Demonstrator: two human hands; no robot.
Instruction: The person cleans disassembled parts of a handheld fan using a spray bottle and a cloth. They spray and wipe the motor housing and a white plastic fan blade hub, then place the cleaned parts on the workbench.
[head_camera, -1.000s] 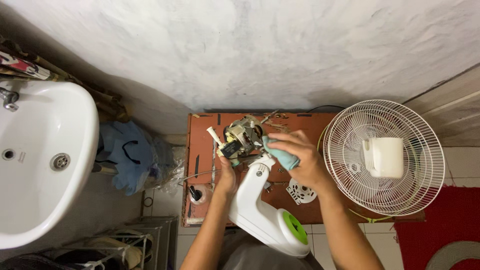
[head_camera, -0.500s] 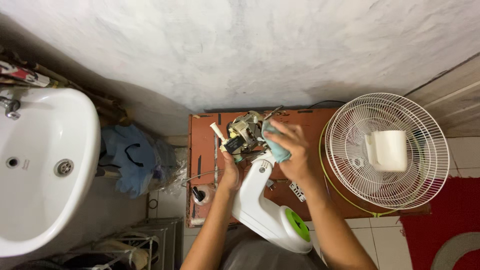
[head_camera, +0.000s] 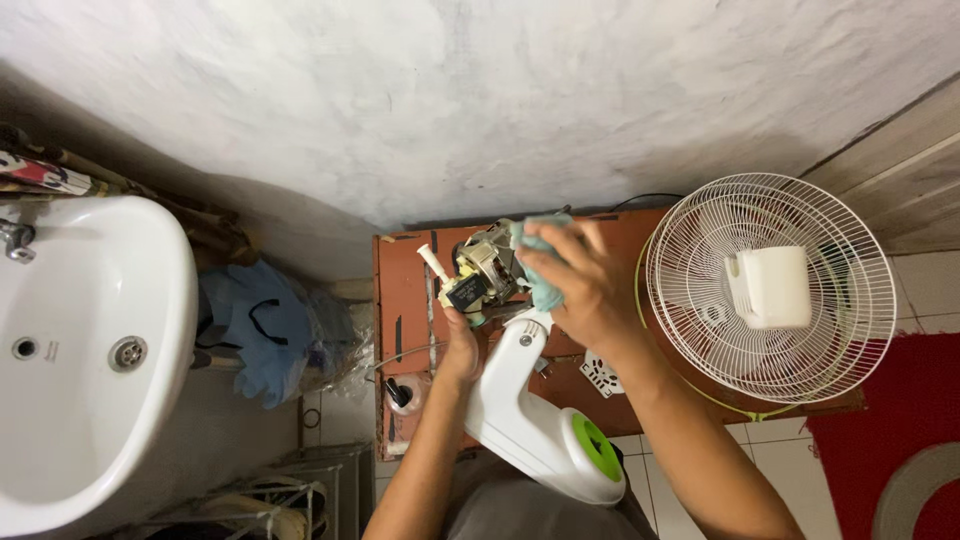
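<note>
While its fingers close around a crumpled light-blue cloth, the right hand presses that cloth against the bare metal fan motor with copper windings. Just below the motor, the left hand grips the neck of the white plastic fan stand with a green disc. Beneath them lies a worn reddish-brown wooden table, and a round white wire fan guard rests at its right end.

**Colours around the fan**

The cloth is pale teal. The fan stand is white with a green disc. The table is reddish-brown. The grille and sink are white; the mat red.
</note>
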